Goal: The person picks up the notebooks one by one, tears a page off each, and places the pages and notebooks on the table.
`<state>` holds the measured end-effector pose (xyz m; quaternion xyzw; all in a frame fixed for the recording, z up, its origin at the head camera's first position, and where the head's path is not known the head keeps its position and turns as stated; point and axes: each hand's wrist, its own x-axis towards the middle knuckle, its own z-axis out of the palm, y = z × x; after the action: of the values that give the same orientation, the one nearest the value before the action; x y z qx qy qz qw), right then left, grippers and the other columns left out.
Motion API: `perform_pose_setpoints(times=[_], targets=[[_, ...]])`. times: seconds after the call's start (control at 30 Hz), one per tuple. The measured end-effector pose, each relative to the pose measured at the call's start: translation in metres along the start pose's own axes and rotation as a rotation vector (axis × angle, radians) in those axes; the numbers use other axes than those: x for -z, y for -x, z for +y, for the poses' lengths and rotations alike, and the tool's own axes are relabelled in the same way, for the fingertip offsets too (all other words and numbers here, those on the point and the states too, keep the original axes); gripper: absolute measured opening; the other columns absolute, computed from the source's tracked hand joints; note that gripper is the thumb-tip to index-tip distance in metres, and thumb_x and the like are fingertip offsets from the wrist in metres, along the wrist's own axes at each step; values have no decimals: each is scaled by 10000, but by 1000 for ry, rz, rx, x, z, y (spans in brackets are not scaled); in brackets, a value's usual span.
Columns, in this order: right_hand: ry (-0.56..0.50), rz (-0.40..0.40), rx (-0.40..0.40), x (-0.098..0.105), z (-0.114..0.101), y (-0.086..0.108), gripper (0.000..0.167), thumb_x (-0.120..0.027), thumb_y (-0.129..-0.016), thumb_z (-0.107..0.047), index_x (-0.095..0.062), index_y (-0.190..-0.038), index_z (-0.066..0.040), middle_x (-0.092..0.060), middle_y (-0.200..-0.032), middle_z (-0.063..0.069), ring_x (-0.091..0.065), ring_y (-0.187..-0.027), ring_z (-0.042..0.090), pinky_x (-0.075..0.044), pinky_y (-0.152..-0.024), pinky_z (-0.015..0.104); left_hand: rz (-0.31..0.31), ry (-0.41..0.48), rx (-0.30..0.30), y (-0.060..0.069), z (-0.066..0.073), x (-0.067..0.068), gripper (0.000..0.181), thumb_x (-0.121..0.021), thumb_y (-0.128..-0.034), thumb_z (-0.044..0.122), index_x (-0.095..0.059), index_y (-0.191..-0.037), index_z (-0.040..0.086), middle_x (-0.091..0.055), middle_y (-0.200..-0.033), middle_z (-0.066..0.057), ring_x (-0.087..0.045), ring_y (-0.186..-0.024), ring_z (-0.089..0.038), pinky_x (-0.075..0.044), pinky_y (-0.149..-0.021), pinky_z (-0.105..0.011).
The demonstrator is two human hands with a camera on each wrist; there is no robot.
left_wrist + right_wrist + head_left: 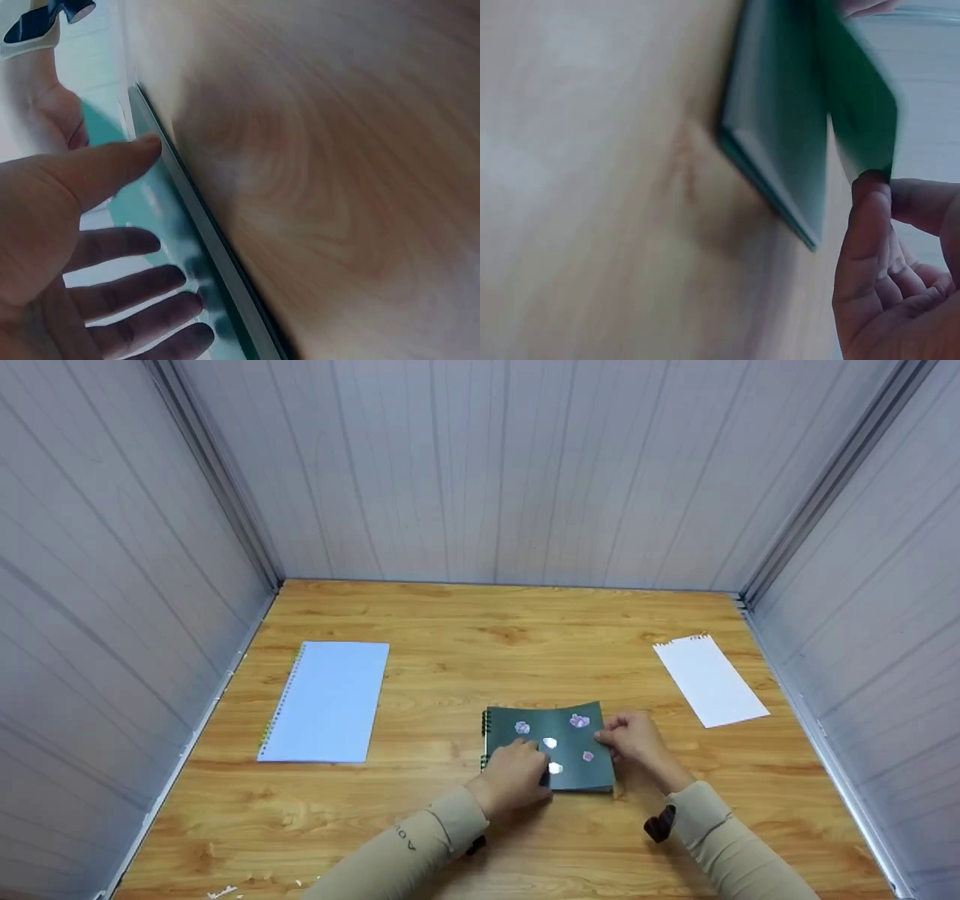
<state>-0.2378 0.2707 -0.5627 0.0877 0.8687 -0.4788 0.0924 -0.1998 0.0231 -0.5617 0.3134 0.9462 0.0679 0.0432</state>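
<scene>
At lower centre, R hand [636,741] pinches notebook cover [568,751], L hand [514,777] is over it, fingers loose. Prob. opening step; next move needs L hand clear.

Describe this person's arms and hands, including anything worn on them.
The left hand and right hand wear no gloves. The left sleeve and right sleeve are beige and reach the wrists. Dark lettering marks the left one. A small dark object shows at the right cuff; another dark piece peeks out by the left.
</scene>
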Motion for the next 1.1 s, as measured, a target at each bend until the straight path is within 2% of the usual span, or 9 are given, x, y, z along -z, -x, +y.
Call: perform_pose_setpoints(times=[0.23,0.4,0.5,0.6,0.67,0.77,0.83,0.97,1.1], targets=[[107,22,52,-6,5,3,234,-780,-955,-14,-637,-773,-50,-597,-609,-2,-595,-537,117,-475,-476,210,41,-1,-33,13,-20,1,352,-859,-935,410,-824,-1065,85,-741,-1041,-82,-671,-915,-221,-631,-781,-372],[228,15,49,-6,4,3,288,-809,-952,-63,-633,-723,-78,-558,-614,-20,-558,-529,101,-433,-480,204,19,-9,-44,19,-29,0,321,-850,-950,363,-830,-1077,69,-743,-1051,-83,-665,-907,-201,-640,-807,-360],[323,25,49,-7,2,3,239,-819,-956,-112,-684,-770,-48,-613,-661,18,-572,-576,131,-444,-512,237,19,-15,-56,20,-31,-1,290,-842,-956,345,-834,-1072,79,-743,-1025,-75,-664,-896,-192,-637,-809,-353],[432,40,100,-12,-2,4,168,-820,-959,-134,-749,-976,18,-731,-853,112,-664,-737,204,-563,-632,334,34,-14,-68,20,-32,-2,266,-839,-957,335,-836,-1055,87,-741,-1001,-70,-662,-886,-194,-632,-797,-352],[490,33,181,-18,-6,5,263,-825,-954,-126,-749,-1136,48,-771,-1050,185,-732,-921,284,-636,-803,445,47,-7,-78,20,-34,-3,246,-839,-954,328,-836,-1021,92,-739,-983,-65,-657,-874,-195,-626,-781,-351],[534,-48,331,-29,-11,8,435,-833,-953,-129,-711,-1327,57,-702,-1373,262,-693,-1259,415,-563,-1095,589,55,13,-93,20,-37,-3,246,-832,-961,338,-832,-996,95,-734,-967,-57,-647,-856,-190,-617,-759,-348],[552,-135,386,-36,-14,11,514,-827,-974,-186,-677,-1410,40,-607,-1531,266,-587,-1427,457,-469,-1203,621,58,36,-100,21,-40,-1,250,-818,-975,344,-830,-992,95,-729,-967,-51,-640,-855,-183,-612,-761,-344],[615,-261,375,-44,-16,15,706,-789,-1006,-421,-579,-1562,-39,-442,-1704,217,-397,-1596,444,-357,-1290,628,72,79,-89,23,-46,5,261,-772,-1014,347,-814,-1056,93,-725,-1014,-50,-650,-899,-178,-624,-817,-349],[662,-271,360,-44,-16,16,806,-781,-981,-540,-552,-1592,-67,-411,-1727,206,-347,-1627,436,-344,-1299,623,75,105,-40,25,-56,12,337,-730,-1047,348,-772,-1233,70,-737,-1166,-91,-699,-1052,-224,-639,-940,-397]])
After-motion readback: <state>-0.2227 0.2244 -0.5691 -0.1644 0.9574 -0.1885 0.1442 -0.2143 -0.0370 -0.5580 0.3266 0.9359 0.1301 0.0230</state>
